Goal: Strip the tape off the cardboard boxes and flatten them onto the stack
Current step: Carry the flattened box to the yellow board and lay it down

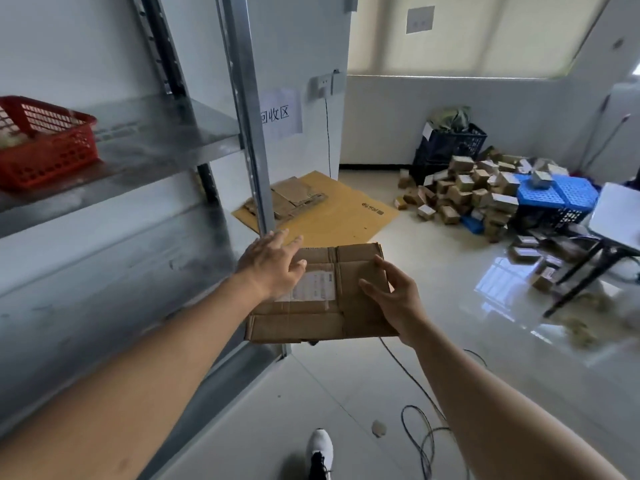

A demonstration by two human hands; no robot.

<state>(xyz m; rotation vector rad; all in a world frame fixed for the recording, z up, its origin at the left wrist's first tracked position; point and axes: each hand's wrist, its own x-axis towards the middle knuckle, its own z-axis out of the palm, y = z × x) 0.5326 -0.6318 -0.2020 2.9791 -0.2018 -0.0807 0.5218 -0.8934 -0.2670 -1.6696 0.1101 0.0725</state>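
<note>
A flattened brown cardboard box [318, 317] with a white shipping label is held in the air above the floor in front of me. My right hand [391, 299] grips its right edge, thumb on top. My left hand [273, 263] lies with straight fingers over the box's upper left corner. Farther ahead, the stack of flattened boxes [294, 199] lies on a large yellow-brown cardboard sheet [343, 216] on the floor, beside the wall corner.
A metal shelf rack [145, 140] stands close on my left, with a red basket [45, 143] on it. Several small taped boxes [464, 192] are heaped at the right by blue crates [557, 195] and a table [616, 216]. Cables [419, 431] trail on the floor by my shoe [320, 452].
</note>
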